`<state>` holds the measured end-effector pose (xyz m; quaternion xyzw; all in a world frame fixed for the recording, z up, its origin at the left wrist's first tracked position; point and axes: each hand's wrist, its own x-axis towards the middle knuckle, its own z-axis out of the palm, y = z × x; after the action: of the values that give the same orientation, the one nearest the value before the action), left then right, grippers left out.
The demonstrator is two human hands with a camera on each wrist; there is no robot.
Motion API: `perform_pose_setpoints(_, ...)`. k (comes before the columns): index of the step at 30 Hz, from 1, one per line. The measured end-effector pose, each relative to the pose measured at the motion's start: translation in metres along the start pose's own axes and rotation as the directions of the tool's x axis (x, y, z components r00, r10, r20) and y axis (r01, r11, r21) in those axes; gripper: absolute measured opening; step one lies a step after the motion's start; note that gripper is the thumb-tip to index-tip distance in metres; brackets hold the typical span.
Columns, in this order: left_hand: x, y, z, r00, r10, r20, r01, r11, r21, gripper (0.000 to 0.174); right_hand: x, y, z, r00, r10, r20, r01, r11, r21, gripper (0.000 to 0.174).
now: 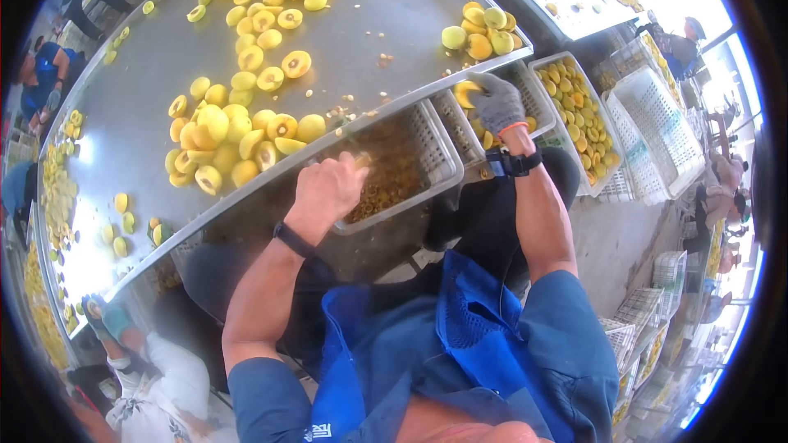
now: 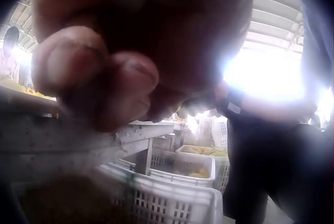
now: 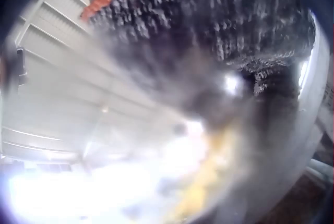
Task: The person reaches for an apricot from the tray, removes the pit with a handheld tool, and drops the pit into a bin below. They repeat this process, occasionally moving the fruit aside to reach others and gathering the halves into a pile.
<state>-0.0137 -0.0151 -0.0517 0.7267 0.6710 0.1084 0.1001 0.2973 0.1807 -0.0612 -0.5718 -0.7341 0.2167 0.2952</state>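
Observation:
My bare left hand (image 1: 328, 193) hangs over a white crate (image 1: 443, 166) of small brown pits, beside the metal table's edge. Its fingers curl in, and a small blurred tan piece (image 1: 362, 161) shows at the fingertips. In the left wrist view the curled fingertips (image 2: 133, 75) fill the upper part. My right hand (image 1: 498, 102), in a grey glove, grips a yellow stone-fruit half (image 1: 466, 94) above a crate with more fruit (image 1: 487, 139). The right wrist view is blurred, with the dark knitted glove (image 3: 198, 20) across its top.
The metal table (image 1: 345, 49) carries heaps of halved fruit (image 1: 217, 135) and loose pits. A small pile of fruit (image 1: 484, 33) sits near its right corner. At right stand a full fruit crate (image 1: 579, 115) and stacked white crates (image 1: 657, 131). Another person (image 1: 168, 373) sits at lower left.

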Motion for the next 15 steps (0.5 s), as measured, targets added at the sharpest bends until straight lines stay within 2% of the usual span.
perform_pose_setpoints(2,0.000,0.004,-0.003,1.000,0.009,0.030,-0.008,1.000,-0.027,0.039,0.003,0.020,-0.018,0.992,0.016,-0.123,-0.051,0.956,-0.288,0.039)
perform_pose_setpoints(4,-0.001,0.009,-0.005,0.998,-0.012,0.064,0.016,0.998,-0.057,0.040,0.002,0.034,-0.034,0.947,-0.172,-0.273,0.013,0.865,-0.502,0.044)
perform_pose_setpoints(7,-0.003,0.017,-0.011,0.998,0.023,0.054,-0.016,0.990,-0.139,0.041,0.011,0.020,-0.026,0.903,-0.270,-0.334,0.079,0.869,-0.489,0.035)
perform_pose_setpoints(9,-0.004,0.021,-0.017,0.998,0.024,0.063,-0.011,0.980,-0.200,0.041,0.016,-0.016,-0.015,0.910,-0.315,-0.271,0.189,0.895,-0.405,0.033)
perform_pose_setpoints(10,-0.004,0.023,-0.020,0.997,0.037,0.070,-0.020,0.973,-0.229,0.041,0.017,-0.056,-0.006,0.975,-0.207,-0.081,0.178,0.945,-0.273,0.033)
perform_pose_setpoints(12,-0.004,0.022,-0.023,0.998,0.032,0.055,-0.017,0.968,-0.251,0.041,0.037,-0.082,0.038,0.891,-0.454,-0.020,0.437,0.866,-0.242,0.031)
perform_pose_setpoints(14,-0.003,0.020,-0.028,0.998,0.001,0.061,0.015,0.964,-0.266,0.039,0.053,-0.138,0.075,0.876,-0.442,0.194,0.466,0.880,-0.096,0.034)
perform_pose_setpoints(15,-0.004,0.018,-0.029,0.998,-0.007,0.058,0.022,0.963,-0.268,0.039,0.066,-0.155,0.099,0.844,-0.484,0.232,0.518,0.848,-0.112,0.036)
